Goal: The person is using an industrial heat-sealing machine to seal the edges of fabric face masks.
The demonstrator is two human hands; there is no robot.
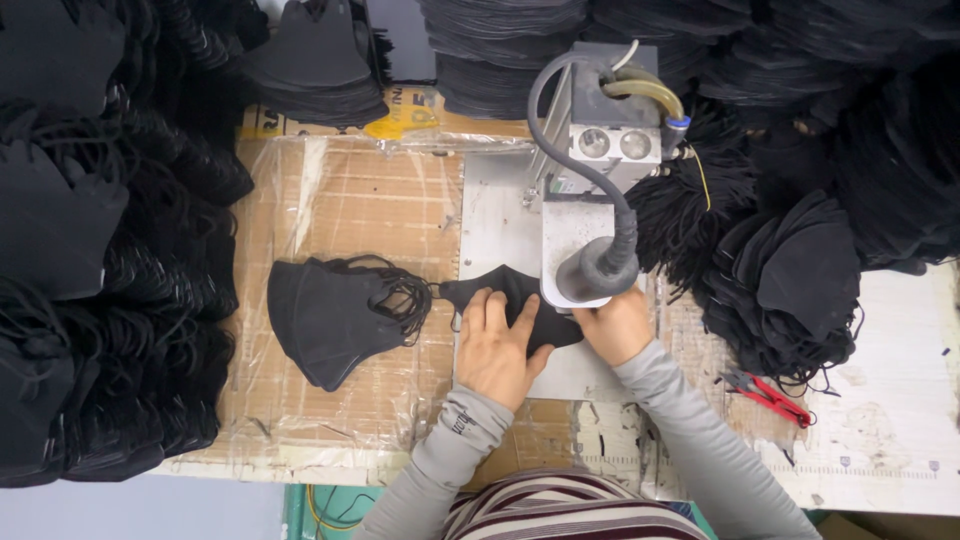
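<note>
A black face mask (512, 292) lies flat on the metal plate (497, 225) under the head of a small grey press machine (590, 215). My left hand (495, 345) presses down on the mask with fingers spread. My right hand (615, 325) holds the mask's right end beneath the machine's round head; its fingertips are hidden by the machine. A short stack of finished black masks with ear loops (335, 315) rests to the left on the taped cardboard (370, 200).
Tall piles of black masks (90, 250) line the left side and the back. A heap of black masks (800, 280) and black ear loops (690, 200) sits on the right. Red-handled snips (770, 395) lie on the white table at right.
</note>
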